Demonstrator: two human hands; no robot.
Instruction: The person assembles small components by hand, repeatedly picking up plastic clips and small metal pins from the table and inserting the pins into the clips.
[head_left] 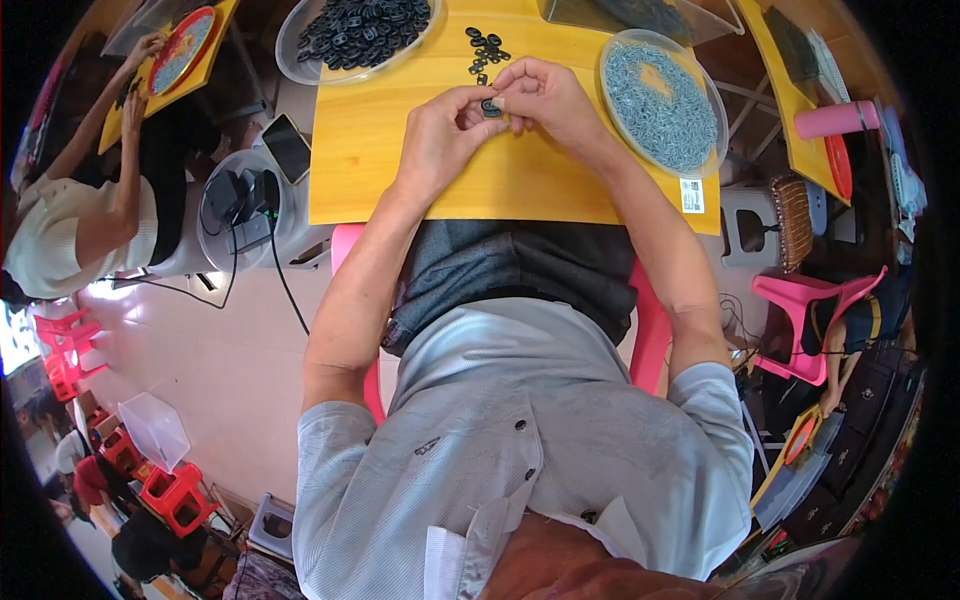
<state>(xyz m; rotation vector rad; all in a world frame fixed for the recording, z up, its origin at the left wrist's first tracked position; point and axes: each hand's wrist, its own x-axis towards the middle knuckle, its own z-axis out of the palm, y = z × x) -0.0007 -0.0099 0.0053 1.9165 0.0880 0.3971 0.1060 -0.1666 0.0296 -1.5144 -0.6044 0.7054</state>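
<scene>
Above the yellow table [400, 170], my two hands meet at a small black oval part [491, 107]. My left hand [446, 135] pinches it from the left between thumb and fingers. From the other side, my right hand [548, 100] is closed, its thumb and fingertips pressed at the same part; anything smaller between them is hidden. Just beyond my fingers lies a loose group of similar black parts [487, 45]. A clear round tub [283, 45] heaped with black parts sits at the far left. On the right, a clear round tray [722, 140] holds many small silvery screw-like pieces.
At the table's far edge is a clear plastic box [560, 12]. A stool with black devices and cables [238, 205] stands left, near a co-worker [90, 225] handling pieces over a red tray [195, 70]. To the right are a pink bottle [838, 120] and pink chair [800, 310].
</scene>
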